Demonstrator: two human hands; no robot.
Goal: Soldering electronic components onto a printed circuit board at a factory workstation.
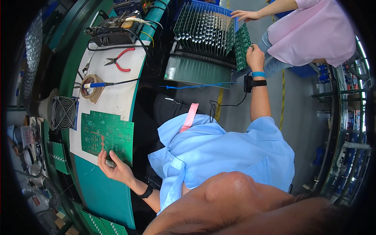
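A green circuit board (107,131) lies on the white mat at the left. My left hand (113,168) is at its lower edge, fingers apart, fingertips touching or just over its surface. My right arm reaches away to the upper right, with a blue band and a black strap at the wrist. The fingers of my right hand (255,55) are closed on the edge of another green circuit board (242,49), tilted up beside a rack (196,29) of upright boards. A co-worker's hand (246,15) is stretched out near the rack's far side.
On the white mat (121,105) are red-handled pliers (119,60) and a blue-handled soldering iron (96,84) across a round holder (90,92). A fan (64,111) stands left of the mat. A coiled blue cord (196,85) stretches below the rack. A person in pink (313,31) stands at upper right.
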